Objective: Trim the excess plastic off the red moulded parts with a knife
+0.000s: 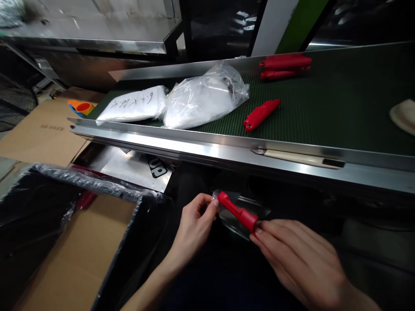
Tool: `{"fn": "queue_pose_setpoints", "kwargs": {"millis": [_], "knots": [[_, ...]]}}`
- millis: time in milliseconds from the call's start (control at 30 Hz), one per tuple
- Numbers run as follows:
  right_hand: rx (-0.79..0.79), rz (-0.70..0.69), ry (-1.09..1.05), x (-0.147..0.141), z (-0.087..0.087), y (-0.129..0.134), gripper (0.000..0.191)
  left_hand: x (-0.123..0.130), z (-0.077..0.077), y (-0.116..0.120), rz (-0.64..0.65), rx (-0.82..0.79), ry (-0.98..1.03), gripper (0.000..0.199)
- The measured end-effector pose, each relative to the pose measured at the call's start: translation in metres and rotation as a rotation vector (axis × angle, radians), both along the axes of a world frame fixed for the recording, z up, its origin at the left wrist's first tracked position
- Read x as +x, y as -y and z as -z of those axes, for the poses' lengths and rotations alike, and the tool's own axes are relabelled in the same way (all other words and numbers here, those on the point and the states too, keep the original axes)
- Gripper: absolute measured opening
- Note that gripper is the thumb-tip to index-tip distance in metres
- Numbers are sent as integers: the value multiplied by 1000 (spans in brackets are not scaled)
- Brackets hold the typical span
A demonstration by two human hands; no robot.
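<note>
A red plastic part lies slantwise between my two hands, below the conveyor edge. My right hand grips its lower right end with fingers pressed together. At its upper left end, my left hand pinches a piece of clear plastic film between thumb and fingertips. On the green conveyor belt lie a single red part and, farther back, more red parts side by side. A knife with a cream handle rests along the metal rail.
White packs and a clear plastic bag lie on the belt's left part. A lined box stands at the lower left. Flattened cardboard and an orange-and-blue tape roll are at the far left.
</note>
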State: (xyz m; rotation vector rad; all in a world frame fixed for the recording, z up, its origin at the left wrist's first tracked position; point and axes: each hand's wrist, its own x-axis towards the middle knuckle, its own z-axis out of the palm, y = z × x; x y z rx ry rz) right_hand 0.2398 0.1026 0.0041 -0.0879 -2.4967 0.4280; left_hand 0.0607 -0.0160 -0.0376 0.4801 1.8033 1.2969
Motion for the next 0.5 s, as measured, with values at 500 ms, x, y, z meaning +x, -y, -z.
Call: {"fn": "queue_pose_setpoints", "kwargs": {"millis": [500], "knots": [[-80,82,-57,1,13,4,17,5,15,2,-123,82,-306,11]]}}
